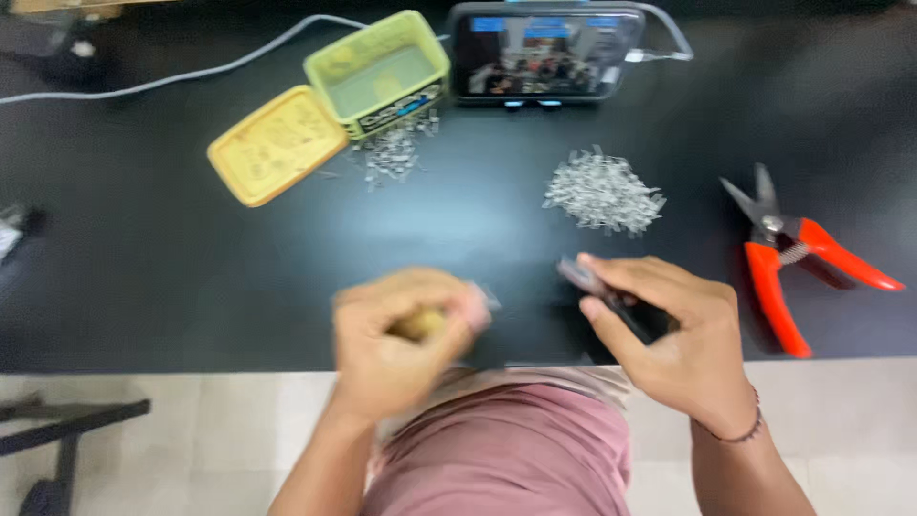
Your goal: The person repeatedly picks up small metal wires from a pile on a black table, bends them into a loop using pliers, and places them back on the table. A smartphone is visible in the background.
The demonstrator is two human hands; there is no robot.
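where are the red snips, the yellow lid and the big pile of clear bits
red snips (776, 287): head view, on the near red handle
yellow lid (276, 145): head view, middle of its inner face
pile of clear bits (604, 191): head view, centre of the heap

A table (143, 268) fills the upper part of the view, its near edge at 6 o'clock beside the person's body. The left hand (401, 334) sits at 7 o'clock and the right hand (669, 334) at 5 o'clock, both over the near edge, apart from each other. A pile of small parts (604, 194) lies at 1 o'clock, behind the right hand. Cutters (798, 263) lie at 3 o'clock. A phone (544, 53) stands at 12 o'clock at the far edge. An open tin (380, 72) sits at 11 o'clock, its lid (277, 145) touching it at 10 o'clock. A smaller scatter of parts (394, 153) lies just before the tin. A cable (172, 78) runs along the far edge toward 9 o'clock.
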